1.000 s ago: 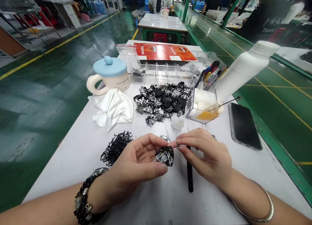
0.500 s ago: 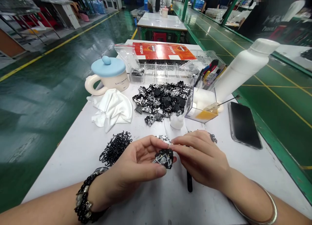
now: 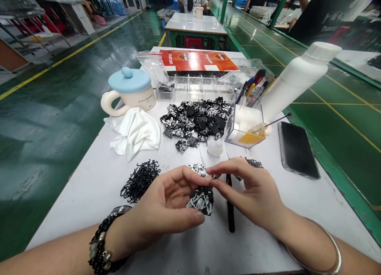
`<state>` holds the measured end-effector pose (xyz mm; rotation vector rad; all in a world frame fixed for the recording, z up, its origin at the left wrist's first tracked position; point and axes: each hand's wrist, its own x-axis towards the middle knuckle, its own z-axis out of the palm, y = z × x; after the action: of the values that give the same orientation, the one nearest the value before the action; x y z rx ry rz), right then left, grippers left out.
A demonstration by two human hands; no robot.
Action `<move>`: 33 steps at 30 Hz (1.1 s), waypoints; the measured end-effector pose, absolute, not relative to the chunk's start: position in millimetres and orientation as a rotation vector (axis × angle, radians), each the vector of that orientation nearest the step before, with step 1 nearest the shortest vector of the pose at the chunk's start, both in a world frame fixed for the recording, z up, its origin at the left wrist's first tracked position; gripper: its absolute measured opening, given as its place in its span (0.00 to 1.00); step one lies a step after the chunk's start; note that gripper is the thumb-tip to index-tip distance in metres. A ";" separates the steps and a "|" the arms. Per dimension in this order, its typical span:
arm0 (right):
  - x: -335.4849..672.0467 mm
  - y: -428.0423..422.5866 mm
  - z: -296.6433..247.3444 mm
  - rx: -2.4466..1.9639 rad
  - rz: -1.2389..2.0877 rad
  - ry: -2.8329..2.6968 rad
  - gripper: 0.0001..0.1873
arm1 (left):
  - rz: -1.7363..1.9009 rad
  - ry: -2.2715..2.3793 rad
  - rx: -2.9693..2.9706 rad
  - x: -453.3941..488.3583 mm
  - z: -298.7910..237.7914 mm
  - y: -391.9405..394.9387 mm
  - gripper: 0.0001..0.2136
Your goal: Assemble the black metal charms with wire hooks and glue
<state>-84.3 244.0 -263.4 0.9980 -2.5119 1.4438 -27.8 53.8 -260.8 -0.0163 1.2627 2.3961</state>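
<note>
One black-and-silver part (image 3: 202,201), on the near side of the heap of similar parts (image 3: 199,118), is gripped between thumb and fingers of the left hand (image 3: 162,205), which is half curled. One right hand (image 3: 253,191) brings thumb and forefinger together at the part's far edge; whether they pinch anything cannot be told. Nearer than the heap: one black tool (image 3: 230,213), one pile of hooks (image 3: 139,180). Left of it: one cloth (image 3: 138,132), one mug (image 3: 135,100). Right: one bottle (image 3: 297,80), one phone (image 3: 298,150).
</note>
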 end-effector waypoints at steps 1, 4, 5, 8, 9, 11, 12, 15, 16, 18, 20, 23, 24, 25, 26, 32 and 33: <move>-83.7 244.2 -263.3 0.985 1.422 -2.511 0.07 | 2.399 1.252 -0.006 -27.5 -260.7 53.7 0.14; -83.4 245.1 -263.3 1.045 1.342 -2.455 0.07 | 2.402 1.244 0.036 -26.0 -260.8 53.6 0.14; -83.6 245.5 -263.3 1.060 1.307 -2.449 0.06 | 2.395 1.258 0.050 -25.5 -260.8 53.7 0.15; -83.8 246.9 -263.1 1.056 1.156 -2.466 0.03 | 2.350 1.321 0.073 -24.4 -261.0 53.9 0.16; -83.6 247.3 -263.0 1.056 1.106 -2.468 0.03 | 2.337 1.344 0.080 -24.2 -261.0 54.1 0.16; -83.3 248.0 -262.2 1.082 1.051 -2.460 0.03 | 2.316 1.406 0.097 -23.8 -260.7 54.5 0.17; -83.1 248.1 -261.5 1.107 1.054 -2.450 0.04 | 2.305 1.449 0.113 -23.5 -260.5 54.9 0.17; -83.1 249.0 -257.3 1.137 1.136 -2.438 0.06 | 2.260 1.647 0.159 -21.6 -259.7 56.9 0.20; -83.1 249.6 -255.6 1.120 1.183 -2.446 0.07 | 2.233 1.740 0.181 -20.6 -259.6 57.7 0.20; -82.9 251.5 -252.3 1.067 1.325 -2.470 0.07 | 2.166 1.947 0.224 -18.5 -260.2 59.0 0.20; -82.5 253.9 -250.4 1.012 1.513 -2.499 0.08 | 2.094 2.141 0.258 -16.8 -261.6 59.8 0.20; -82.5 256.2 -250.3 1.031 1.729 -2.503 0.10 | 2.001 2.324 0.274 -15.9 -264.2 59.7 0.19; -82.8 256.4 -250.6 1.066 1.762 -2.487 0.11 | 1.971 2.359 0.278 -15.9 -264.7 59.5 0.19; -83.2 256.3 -251.0 1.101 1.776 -2.467 0.11 | 1.944 2.386 0.275 -16.0 -265.1 59.3 0.18; -83.5 256.0 -251.4 1.127 1.777 -2.449 0.12 | 1.920 2.407 0.266 -16.0 -265.2 59.1 0.18; -82.5 256.0 -253.8 1.206 1.768 -2.377 0.14 | 1.823 2.466 0.234 -16.1 -265.1 58.9 0.15; -82.1 256.3 -254.2 1.213 1.783 -2.380 0.14 | 1.810 2.473 0.235 -16.0 -265.0 58.8 0.15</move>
<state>-82.1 256.3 -254.2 1.2133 -2.3801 1.7833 -16.0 58.8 -265.0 0.2350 2.4728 1.8103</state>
